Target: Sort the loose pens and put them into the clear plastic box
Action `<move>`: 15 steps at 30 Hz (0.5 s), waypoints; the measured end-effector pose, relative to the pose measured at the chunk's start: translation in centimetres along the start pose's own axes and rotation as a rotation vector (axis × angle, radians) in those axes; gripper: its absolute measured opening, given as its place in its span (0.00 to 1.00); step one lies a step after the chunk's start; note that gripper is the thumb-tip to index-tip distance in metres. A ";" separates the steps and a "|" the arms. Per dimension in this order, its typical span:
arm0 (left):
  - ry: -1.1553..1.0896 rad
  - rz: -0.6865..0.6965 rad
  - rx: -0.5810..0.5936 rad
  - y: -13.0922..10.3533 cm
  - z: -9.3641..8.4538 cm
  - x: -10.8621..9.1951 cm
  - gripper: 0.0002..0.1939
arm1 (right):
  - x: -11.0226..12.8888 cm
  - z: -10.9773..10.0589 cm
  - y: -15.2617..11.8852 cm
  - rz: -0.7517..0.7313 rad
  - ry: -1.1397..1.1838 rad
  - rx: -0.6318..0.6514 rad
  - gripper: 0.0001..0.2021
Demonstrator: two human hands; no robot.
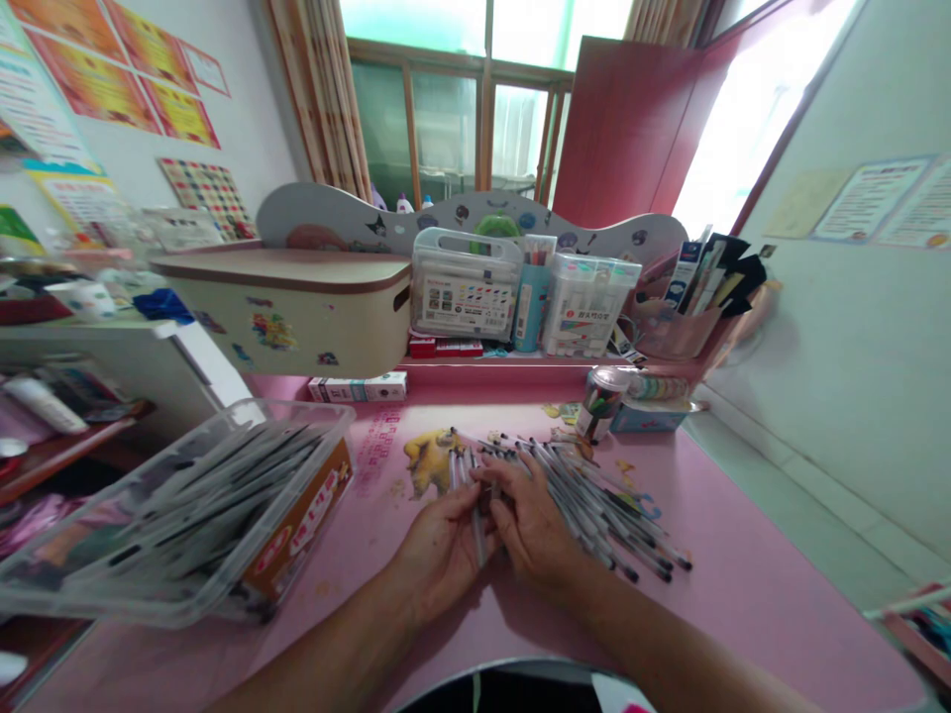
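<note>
Held upright between fingers and thumb of my left hand (pixel 444 555) is a small bunch of slim clear pens (pixel 462 467) with dark tips. My right hand (pixel 536 525) meets it from the other side, fingers curled in a pinch at the bunch; its fingertips partly hide what they grip. Just right of my right hand, a loose heap of similar pens (pixel 594 505) lies fanned across the pink desk (pixel 750 594). Over to the left, a clear plastic bin (pixel 178 609) holds many more pens, some in plastic sleeves, beside a brown box panel (pixel 308 525).
Along the back stand a lidded cream storage box (pixel 319 317), a clear marker case (pixel 465 297), a blue pencil holder (pixel 531 307) and another marker box (pixel 590 307). A small jar (pixel 600 401) sits behind the heap. A pink holder (pixel 676 332) stands at right.
</note>
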State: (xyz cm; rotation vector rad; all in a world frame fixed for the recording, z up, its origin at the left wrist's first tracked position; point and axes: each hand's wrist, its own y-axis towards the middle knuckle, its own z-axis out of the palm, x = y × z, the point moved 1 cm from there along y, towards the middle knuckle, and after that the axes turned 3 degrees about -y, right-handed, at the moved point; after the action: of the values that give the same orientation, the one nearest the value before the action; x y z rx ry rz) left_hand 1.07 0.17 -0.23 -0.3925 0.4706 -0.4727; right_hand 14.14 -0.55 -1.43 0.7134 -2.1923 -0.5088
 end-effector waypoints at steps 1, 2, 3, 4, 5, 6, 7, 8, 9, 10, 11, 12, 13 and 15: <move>-0.016 0.002 0.006 0.0 0.0 0.0 0.12 | -0.1 0.2 0.0 -0.020 -0.034 0.021 0.21; -0.026 -0.002 0.015 0.0 0.0 0.0 0.12 | -0.2 0.3 0.0 -0.035 -0.060 0.034 0.22; -0.031 -0.007 0.027 0.1 -0.1 0.0 0.12 | -0.3 0.4 0.1 -0.042 -0.079 0.037 0.24; -0.030 -0.016 0.038 0.2 -0.2 -0.1 0.12 | -0.4 0.5 0.1 -0.044 -0.091 0.028 0.25; -0.024 -0.024 0.046 0.3 -0.3 -0.1 0.11 | -0.5 0.5 0.1 -0.044 -0.096 0.007 0.25; -0.013 -0.032 0.046 0.4 -0.5 -0.1 0.11 | -0.6 0.4 0.1 -0.047 -0.093 -0.025 0.25; 0.007 -0.036 0.033 0.4 -0.6 -0.2 0.10 | -0.7 0.2 0.0 -0.049 -0.084 -0.069 0.25; 0.042 -0.036 0.007 0.4 -0.7 -0.3 0.10 | -0.8 0.0 0.0 -0.044 -0.076 -0.123 0.23; 0.092 -0.031 -0.026 0.3 -0.7 -0.4 0.09 | -0.8 -0.2 -0.1 -0.027 -0.069 -0.180 0.22; 0.152 -0.018 -0.052 0.1 -0.7 -0.6 0.08 | -0.9 -0.4 -0.1 -0.007 -0.066 -0.235 0.20; 0.220 -0.002 -0.061 -0.2 -0.6 -0.8 0.07 | -1.0 -0.7 -0.1 0.016 -0.065 -0.283 0.19; 0.292 0.019 -0.052 -0.6 -0.3 -1.0 0.05 | -1.1 -0.9 -0.2 0.039 -0.065 -0.321 0.17; 0.364 0.041 -0.023 -1.1 0.0 -1.3 0.03 | -1.2 -1.0 -0.2 0.055 -0.064 -0.349 0.16; 0.508 0.080 0.076 -2.5 0.9 -2.0 0.02 | -1.5 -1.2 -0.2 0.069 -0.060 -0.375 0.15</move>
State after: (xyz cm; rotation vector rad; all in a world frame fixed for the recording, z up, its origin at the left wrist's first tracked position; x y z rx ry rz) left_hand -0.84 -0.65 2.37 -0.1751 0.9532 -0.5112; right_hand 15.91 0.13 -1.60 0.4237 -2.0852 -0.8848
